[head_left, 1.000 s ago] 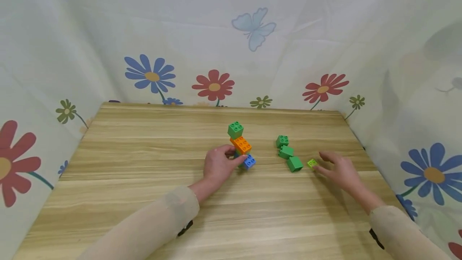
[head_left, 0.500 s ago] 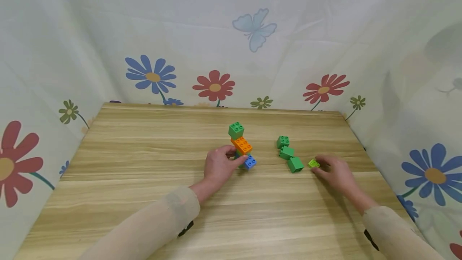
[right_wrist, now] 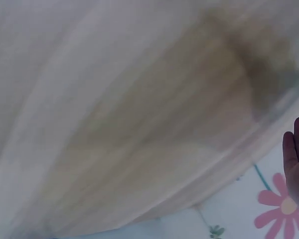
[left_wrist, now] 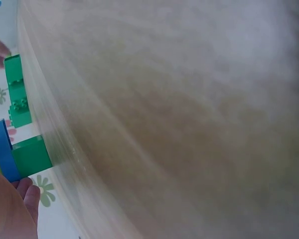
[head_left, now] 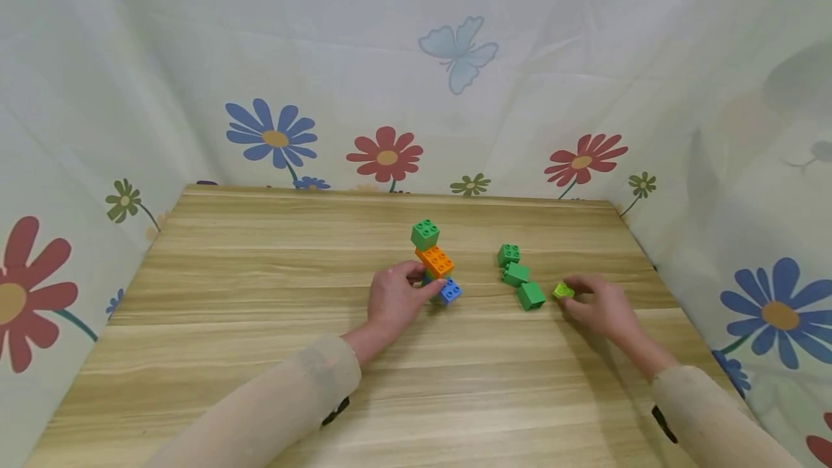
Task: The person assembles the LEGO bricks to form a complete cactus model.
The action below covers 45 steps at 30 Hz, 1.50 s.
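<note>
My left hand (head_left: 394, 302) holds a stack of toy bricks by its lower part, thumb in front and fingers behind. In the stack, a green brick (head_left: 425, 234) tops an orange brick (head_left: 435, 261), and a blue brick (head_left: 450, 291) juts out to the right below. The left wrist view shows the blue brick (left_wrist: 4, 149) over a green bottom brick (left_wrist: 32, 156). Farther right, my right hand (head_left: 601, 305) pinches a small lime-green brick (head_left: 562, 291) between thumb and index finger at the tabletop. Sleeve cloth covers most of both wrist views.
Between the hands, several green bricks lie in a slanting row: a far one (head_left: 510, 255), a middle one (head_left: 516, 274) and a near one (head_left: 531, 296). They stand on the wooden table (head_left: 273, 251). A flowered cloth (head_left: 325, 56) surrounds the table's back and sides.
The right hand's fingers have closed from a wider spread onto the lime-green brick, which has turned slightly. The left hand and its stack have stayed in place.
</note>
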Each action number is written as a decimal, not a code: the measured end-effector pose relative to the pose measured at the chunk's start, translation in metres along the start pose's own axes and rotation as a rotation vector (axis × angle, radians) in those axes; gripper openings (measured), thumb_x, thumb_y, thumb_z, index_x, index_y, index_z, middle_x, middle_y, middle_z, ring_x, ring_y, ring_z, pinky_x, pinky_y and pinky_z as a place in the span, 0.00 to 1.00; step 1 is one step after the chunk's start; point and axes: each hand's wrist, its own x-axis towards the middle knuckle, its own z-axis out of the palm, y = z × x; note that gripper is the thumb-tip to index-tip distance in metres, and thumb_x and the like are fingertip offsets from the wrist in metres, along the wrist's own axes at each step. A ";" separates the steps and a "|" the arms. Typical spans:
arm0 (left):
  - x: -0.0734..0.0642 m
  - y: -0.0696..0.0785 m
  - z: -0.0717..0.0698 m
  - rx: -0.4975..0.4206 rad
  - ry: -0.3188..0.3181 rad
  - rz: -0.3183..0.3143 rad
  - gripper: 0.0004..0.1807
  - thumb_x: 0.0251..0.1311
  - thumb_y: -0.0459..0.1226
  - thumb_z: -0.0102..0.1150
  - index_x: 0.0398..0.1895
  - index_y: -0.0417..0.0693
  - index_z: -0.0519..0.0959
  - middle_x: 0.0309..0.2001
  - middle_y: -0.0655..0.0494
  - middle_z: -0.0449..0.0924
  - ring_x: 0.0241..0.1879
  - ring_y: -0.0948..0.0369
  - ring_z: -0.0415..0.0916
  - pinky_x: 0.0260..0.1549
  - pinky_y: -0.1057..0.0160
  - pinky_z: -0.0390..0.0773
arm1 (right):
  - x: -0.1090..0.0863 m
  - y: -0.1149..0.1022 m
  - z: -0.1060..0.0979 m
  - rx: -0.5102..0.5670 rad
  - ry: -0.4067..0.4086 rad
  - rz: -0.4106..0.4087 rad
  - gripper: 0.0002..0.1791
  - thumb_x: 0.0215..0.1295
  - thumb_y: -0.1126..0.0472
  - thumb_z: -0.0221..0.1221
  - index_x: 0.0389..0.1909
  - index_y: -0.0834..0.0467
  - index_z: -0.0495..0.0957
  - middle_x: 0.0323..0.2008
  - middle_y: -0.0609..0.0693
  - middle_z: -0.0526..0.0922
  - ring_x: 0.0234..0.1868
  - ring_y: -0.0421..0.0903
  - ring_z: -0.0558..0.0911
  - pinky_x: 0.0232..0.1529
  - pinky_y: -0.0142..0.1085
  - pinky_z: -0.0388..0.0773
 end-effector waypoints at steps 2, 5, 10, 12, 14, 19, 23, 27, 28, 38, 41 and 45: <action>0.000 0.000 0.000 0.000 0.000 -0.002 0.21 0.59 0.52 0.80 0.47 0.48 0.90 0.45 0.55 0.92 0.45 0.54 0.89 0.47 0.54 0.89 | 0.003 -0.007 -0.003 0.022 0.009 0.000 0.20 0.69 0.66 0.70 0.58 0.70 0.82 0.51 0.67 0.88 0.53 0.65 0.87 0.56 0.64 0.81; 0.000 0.000 0.000 0.006 0.001 -0.006 0.21 0.59 0.52 0.80 0.48 0.48 0.90 0.46 0.54 0.92 0.45 0.54 0.89 0.47 0.55 0.89 | 0.010 -0.022 -0.007 0.037 0.024 -0.017 0.20 0.70 0.65 0.70 0.59 0.67 0.83 0.52 0.65 0.88 0.53 0.65 0.86 0.57 0.64 0.80; 0.000 0.000 0.000 0.013 0.004 0.001 0.21 0.59 0.52 0.80 0.47 0.48 0.90 0.46 0.54 0.92 0.45 0.54 0.89 0.47 0.55 0.89 | 0.020 -0.054 -0.010 0.087 0.012 -0.020 0.21 0.71 0.59 0.71 0.60 0.63 0.84 0.53 0.61 0.89 0.56 0.62 0.87 0.58 0.62 0.81; 0.000 0.001 0.000 0.012 0.005 0.003 0.21 0.59 0.52 0.80 0.47 0.48 0.90 0.45 0.54 0.92 0.45 0.54 0.89 0.47 0.55 0.89 | 0.023 -0.066 -0.008 0.112 0.004 -0.027 0.22 0.70 0.57 0.72 0.60 0.62 0.84 0.53 0.59 0.89 0.56 0.61 0.87 0.58 0.62 0.82; 0.000 0.001 0.000 0.012 0.006 0.003 0.22 0.59 0.52 0.80 0.47 0.47 0.90 0.45 0.53 0.92 0.45 0.54 0.89 0.47 0.55 0.89 | 0.025 -0.077 -0.005 0.143 -0.001 -0.039 0.21 0.70 0.57 0.73 0.59 0.61 0.85 0.52 0.58 0.90 0.55 0.59 0.87 0.57 0.61 0.82; 0.000 0.001 0.001 0.023 0.009 -0.002 0.22 0.59 0.53 0.80 0.47 0.48 0.90 0.45 0.54 0.92 0.45 0.54 0.89 0.46 0.55 0.89 | 0.030 -0.098 0.004 0.202 -0.008 -0.084 0.19 0.67 0.59 0.74 0.56 0.60 0.86 0.50 0.55 0.90 0.52 0.55 0.89 0.54 0.59 0.84; 0.000 0.001 0.001 0.032 0.014 0.001 0.22 0.59 0.53 0.79 0.47 0.48 0.90 0.45 0.55 0.92 0.45 0.54 0.89 0.46 0.55 0.89 | 0.032 -0.114 0.014 0.219 -0.023 -0.123 0.18 0.66 0.59 0.75 0.55 0.59 0.87 0.50 0.54 0.90 0.50 0.54 0.90 0.53 0.57 0.86; 0.000 0.000 0.002 0.031 0.021 0.007 0.22 0.59 0.53 0.80 0.47 0.48 0.90 0.45 0.54 0.92 0.45 0.54 0.90 0.46 0.55 0.89 | 0.034 -0.129 0.025 0.233 -0.041 -0.172 0.18 0.65 0.59 0.76 0.54 0.58 0.88 0.49 0.52 0.90 0.47 0.51 0.89 0.52 0.55 0.87; 0.000 0.000 0.002 0.029 0.022 0.009 0.22 0.59 0.53 0.80 0.47 0.48 0.90 0.45 0.54 0.92 0.45 0.54 0.90 0.46 0.54 0.89 | 0.034 -0.132 0.027 0.236 -0.046 -0.187 0.18 0.64 0.59 0.76 0.54 0.58 0.88 0.49 0.51 0.90 0.47 0.50 0.89 0.53 0.56 0.86; 0.001 -0.001 0.003 0.026 0.028 0.026 0.22 0.59 0.53 0.79 0.47 0.48 0.91 0.44 0.54 0.92 0.44 0.54 0.90 0.46 0.55 0.89 | 0.035 -0.149 0.046 0.278 -0.080 -0.237 0.16 0.63 0.60 0.77 0.50 0.59 0.89 0.47 0.49 0.90 0.45 0.46 0.88 0.55 0.54 0.86; 0.001 -0.001 0.003 0.020 0.032 0.035 0.21 0.59 0.53 0.79 0.46 0.48 0.91 0.43 0.54 0.92 0.43 0.54 0.90 0.45 0.54 0.89 | 0.035 -0.150 0.050 0.287 -0.080 -0.248 0.16 0.62 0.61 0.78 0.49 0.60 0.89 0.46 0.50 0.90 0.45 0.46 0.88 0.54 0.52 0.86; 0.001 0.000 0.003 0.017 0.032 0.034 0.21 0.59 0.52 0.80 0.46 0.48 0.91 0.43 0.54 0.93 0.43 0.54 0.90 0.45 0.54 0.88 | 0.035 -0.151 0.052 0.285 -0.079 -0.252 0.15 0.61 0.61 0.78 0.48 0.59 0.89 0.44 0.49 0.90 0.43 0.45 0.88 0.53 0.52 0.87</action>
